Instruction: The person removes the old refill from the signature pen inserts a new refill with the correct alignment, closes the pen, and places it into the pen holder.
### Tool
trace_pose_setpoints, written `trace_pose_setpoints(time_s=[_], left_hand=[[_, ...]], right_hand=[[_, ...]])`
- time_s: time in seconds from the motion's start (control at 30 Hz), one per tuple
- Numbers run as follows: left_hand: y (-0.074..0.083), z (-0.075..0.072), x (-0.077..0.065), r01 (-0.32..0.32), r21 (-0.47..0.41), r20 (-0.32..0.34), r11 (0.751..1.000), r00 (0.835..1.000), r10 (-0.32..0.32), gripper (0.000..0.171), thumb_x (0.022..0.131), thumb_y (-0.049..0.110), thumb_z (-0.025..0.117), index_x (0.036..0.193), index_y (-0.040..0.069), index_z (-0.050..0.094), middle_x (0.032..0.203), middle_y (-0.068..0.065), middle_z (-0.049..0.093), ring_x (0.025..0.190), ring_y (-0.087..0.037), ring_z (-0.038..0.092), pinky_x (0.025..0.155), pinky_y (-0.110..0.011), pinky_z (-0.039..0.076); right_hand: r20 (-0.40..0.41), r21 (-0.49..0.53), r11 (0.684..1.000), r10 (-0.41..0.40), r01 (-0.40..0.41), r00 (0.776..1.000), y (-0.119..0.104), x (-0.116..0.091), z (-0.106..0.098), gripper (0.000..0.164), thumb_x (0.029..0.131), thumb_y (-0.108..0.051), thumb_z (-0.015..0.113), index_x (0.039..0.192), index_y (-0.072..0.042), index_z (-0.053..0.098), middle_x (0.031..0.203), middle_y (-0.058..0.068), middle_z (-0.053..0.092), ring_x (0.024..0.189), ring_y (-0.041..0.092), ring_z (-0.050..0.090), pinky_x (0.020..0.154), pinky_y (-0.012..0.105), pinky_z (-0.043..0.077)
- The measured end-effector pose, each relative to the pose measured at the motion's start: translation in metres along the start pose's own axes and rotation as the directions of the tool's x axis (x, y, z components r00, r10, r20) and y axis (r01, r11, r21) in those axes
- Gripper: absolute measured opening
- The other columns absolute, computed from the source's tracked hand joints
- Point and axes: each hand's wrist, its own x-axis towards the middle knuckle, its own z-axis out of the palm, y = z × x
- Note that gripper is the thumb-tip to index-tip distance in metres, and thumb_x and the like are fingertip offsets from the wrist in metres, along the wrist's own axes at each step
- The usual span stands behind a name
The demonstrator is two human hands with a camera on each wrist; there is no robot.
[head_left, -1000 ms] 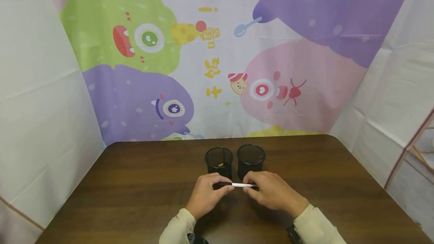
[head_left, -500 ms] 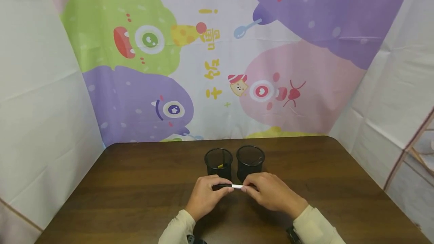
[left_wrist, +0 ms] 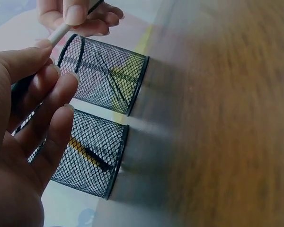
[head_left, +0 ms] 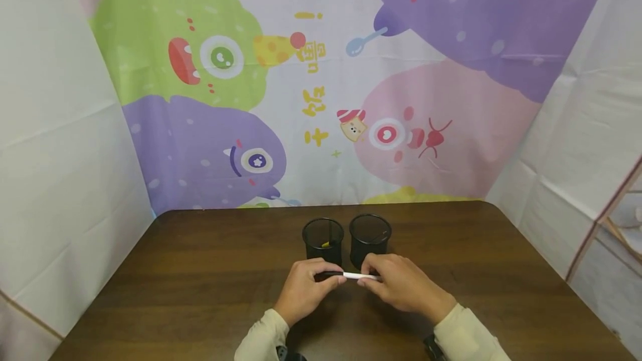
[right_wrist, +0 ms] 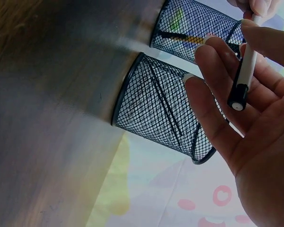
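Note:
A slim pen (head_left: pixel 352 276), white along the barrel with black ends, lies level between both hands in front of two mesh cups. My left hand (head_left: pixel 307 287) pinches its black part between thumb and fingers. With thumb and fingertips, my right hand (head_left: pixel 403 283) pinches the white barrel. In the right wrist view the black end of the pen (right_wrist: pixel 238 101) points back toward the palm. Just behind the left hand stands one black mesh pen cup (head_left: pixel 316 254), holding a yellow and black item (left_wrist: pixel 83 149). Behind the right hand is the other mesh cup (head_left: pixel 358 249), with thin dark sticks (right_wrist: pixel 163 99) inside.
Both cups stand side by side on a brown wooden table (head_left: pixel 200 272). A cartoon-printed cloth (head_left: pixel 321 177) hangs behind its far edge, and pale cloth walls (head_left: pixel 567 144) flank the sides. Dark straps with devices (head_left: pixel 434 347) sit at the wrists.
The right fingers shift along the pen: half a second ago they covered more of the white barrel, and now a longer white stretch shows. My left hand and the cups stay put.

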Motion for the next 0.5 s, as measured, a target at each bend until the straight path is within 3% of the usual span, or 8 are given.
trace_pose_setpoints(time_s=[0.5], left_hand=[[-0.0003, -0.0003, -0.0013, 0.014, -0.029, 0.000, 0.999, 1.000, -0.014, 0.012, 0.086, 0.027, 0.081, 0.096, 0.020, 0.079, 0.084, 0.016, 0.069, 0.074, -0.007, 0.060, 0.067, -0.026, 0.050]], right_hand=[[-0.035, 0.012, 0.999, -0.031, 0.031, 0.999, 0.0012, 0.0007, 0.0032, 0.023, 0.090, -0.030, 0.077, 0.089, -0.028, 0.053, 0.074, -0.019, 0.052, 0.062, 0.002, 0.048, 0.056, 0.024, 0.042]])
